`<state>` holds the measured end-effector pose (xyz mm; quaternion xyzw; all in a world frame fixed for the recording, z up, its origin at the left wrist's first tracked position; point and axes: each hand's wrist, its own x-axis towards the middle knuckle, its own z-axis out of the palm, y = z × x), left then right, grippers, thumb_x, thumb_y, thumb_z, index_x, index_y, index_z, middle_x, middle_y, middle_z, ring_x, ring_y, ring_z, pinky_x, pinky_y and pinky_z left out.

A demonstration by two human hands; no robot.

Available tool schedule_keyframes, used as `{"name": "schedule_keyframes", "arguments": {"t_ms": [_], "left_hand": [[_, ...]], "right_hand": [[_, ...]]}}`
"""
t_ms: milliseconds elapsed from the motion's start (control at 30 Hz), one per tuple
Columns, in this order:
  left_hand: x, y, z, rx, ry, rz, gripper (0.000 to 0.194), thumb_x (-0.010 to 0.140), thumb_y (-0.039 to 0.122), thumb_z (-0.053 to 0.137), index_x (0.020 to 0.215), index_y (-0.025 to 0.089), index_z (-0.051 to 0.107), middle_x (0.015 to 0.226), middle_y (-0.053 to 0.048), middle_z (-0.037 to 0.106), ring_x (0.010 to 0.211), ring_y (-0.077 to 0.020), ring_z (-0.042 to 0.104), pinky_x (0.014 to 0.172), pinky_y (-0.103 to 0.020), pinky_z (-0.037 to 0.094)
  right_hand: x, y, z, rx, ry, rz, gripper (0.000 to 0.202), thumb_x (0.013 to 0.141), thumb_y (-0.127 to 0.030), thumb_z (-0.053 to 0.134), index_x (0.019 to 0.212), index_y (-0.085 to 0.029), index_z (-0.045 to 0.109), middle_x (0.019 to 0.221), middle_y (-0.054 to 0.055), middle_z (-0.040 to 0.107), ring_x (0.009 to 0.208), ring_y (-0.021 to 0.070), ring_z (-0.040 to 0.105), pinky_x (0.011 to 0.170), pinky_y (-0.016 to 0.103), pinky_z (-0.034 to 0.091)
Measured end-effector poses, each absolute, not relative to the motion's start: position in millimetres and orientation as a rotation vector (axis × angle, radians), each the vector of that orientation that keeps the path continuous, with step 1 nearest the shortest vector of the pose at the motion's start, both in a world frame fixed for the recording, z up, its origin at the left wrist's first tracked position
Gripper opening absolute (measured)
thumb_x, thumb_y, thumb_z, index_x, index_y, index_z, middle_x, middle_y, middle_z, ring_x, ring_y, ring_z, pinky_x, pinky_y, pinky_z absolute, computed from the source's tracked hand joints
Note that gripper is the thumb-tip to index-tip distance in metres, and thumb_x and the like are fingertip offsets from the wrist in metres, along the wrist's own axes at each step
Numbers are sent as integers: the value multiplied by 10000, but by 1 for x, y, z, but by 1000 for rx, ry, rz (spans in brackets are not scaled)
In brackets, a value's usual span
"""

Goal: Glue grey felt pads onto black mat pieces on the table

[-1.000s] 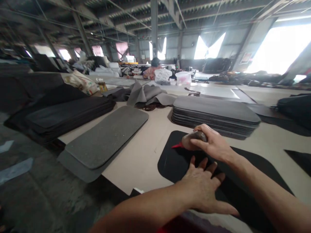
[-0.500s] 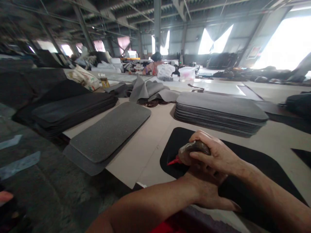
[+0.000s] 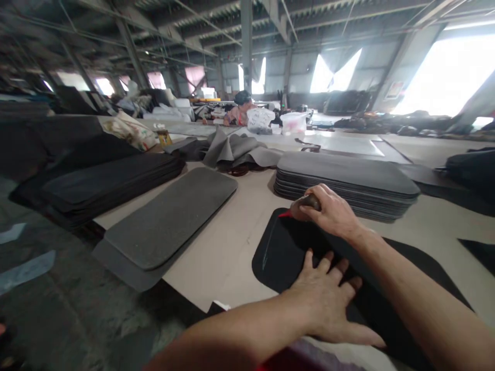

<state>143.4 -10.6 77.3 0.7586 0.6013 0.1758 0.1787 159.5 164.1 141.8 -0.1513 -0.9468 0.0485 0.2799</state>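
A black rounded pad [image 3: 286, 247] lies flat on the tan table surface [image 3: 220, 247] in front of me. My left hand [image 3: 328, 299] rests palm down on the pad with its fingers spread. My right hand [image 3: 332, 211] is closed around a squeeze bottle [image 3: 305, 203] with a red nozzle. The nozzle tip touches the pad's far left corner. A thin pale line runs along the pad's left edge.
A stack of grey pads [image 3: 344, 183] sits just beyond my right hand. A single grey pad [image 3: 170, 216] lies to the left, with darker stacks [image 3: 100, 180] further left. Crumpled grey fabric [image 3: 240, 149] and a seated person [image 3: 242, 108] are at the back.
My right hand has moved the bottle away from me along the pad's left edge to its far corner, leaving a pale line. My left hand stayed flat on the pad.
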Motion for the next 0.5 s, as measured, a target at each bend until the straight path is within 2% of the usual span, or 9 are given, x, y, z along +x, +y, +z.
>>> {"name": "schedule_keyframes", "arguments": {"t_ms": [200, 500], "left_hand": [[142, -10, 78, 2157, 1702, 464, 952, 836, 832, 303, 1560, 214, 295, 1676, -126, 158, 1549, -369, -3, 1185, -684, -77], [142, -12, 83, 2128, 1698, 504, 982, 814, 870, 307, 1549, 219, 318, 1667, -151, 177, 1548, -376, 16, 1184, -697, -68]], "right_hand": [[150, 173, 145, -497, -2505, 59, 218, 891, -333, 606, 1073, -225, 554, 1057, 80, 596, 963, 285, 597, 801, 405, 482], [177, 182, 157, -632, -2560, 5, 224, 900, -360, 598, 1077, -228, 557, 1078, 81, 616, 942, 281, 616, 759, 388, 475]]}}
